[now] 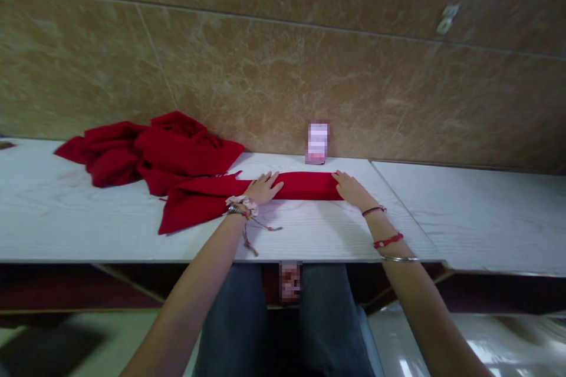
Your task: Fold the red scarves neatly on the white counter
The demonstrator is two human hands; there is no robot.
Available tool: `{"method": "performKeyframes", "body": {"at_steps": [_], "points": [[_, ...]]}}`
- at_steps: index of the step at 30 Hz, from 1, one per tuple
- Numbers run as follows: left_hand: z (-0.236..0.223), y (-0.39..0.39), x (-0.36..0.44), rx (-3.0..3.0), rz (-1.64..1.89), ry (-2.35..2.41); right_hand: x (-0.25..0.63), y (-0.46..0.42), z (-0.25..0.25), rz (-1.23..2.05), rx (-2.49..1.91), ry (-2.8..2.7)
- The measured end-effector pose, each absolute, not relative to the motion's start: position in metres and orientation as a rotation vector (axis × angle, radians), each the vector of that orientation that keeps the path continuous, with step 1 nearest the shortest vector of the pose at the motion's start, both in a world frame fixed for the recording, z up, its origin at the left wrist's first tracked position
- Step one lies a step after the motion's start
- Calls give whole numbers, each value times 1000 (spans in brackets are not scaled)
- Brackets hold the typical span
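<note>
A red cloth (309, 186) lies across the white table, its right part folded into a narrow flat strip. My left hand (264, 188) rests palm down on the strip's left portion, fingers spread. At the strip's right end, my right hand (351, 188) touches the cloth with its fingertips, the fingers stretched out and lying low. To the left of my left hand the red fabric widens into a loose flap (190, 203). Behind that flap sits a crumpled heap of red cloth (172, 153); whether the two are joined I cannot tell.
The white table (309, 235) runs along a brown marbled wall (247, 70). A blurred-out phone-like object (317, 142) leans on the wall behind the strip. Another blurred patch (290, 281) shows below the table edge, between my knees. A seam crosses the tabletop at right.
</note>
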State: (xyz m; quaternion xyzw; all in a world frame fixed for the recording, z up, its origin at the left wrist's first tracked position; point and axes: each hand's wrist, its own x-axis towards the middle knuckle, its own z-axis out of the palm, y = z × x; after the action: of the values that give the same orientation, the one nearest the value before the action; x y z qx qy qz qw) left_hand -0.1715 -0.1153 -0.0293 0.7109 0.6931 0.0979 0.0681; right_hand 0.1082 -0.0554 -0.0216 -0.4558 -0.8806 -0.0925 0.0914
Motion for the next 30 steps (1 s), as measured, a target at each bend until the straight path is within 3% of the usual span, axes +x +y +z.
{"method": "performKeyframes", "body": {"at_steps": [7,15,23,30], "points": [[-23,-120,-150,2612,528,1735,81,-63,-14,-194,-1068,-2497],[-27,-117,-157,2509,442,1725,74,-61,-27,-195,-1064,-2699],[-26,-120,-162,2492,447,1721,117,-43,-39,-284,-1137,-2674],[-26,-123,-152,2654,310,1634,206,-24,-42,-279,-1281,-2653]]}}
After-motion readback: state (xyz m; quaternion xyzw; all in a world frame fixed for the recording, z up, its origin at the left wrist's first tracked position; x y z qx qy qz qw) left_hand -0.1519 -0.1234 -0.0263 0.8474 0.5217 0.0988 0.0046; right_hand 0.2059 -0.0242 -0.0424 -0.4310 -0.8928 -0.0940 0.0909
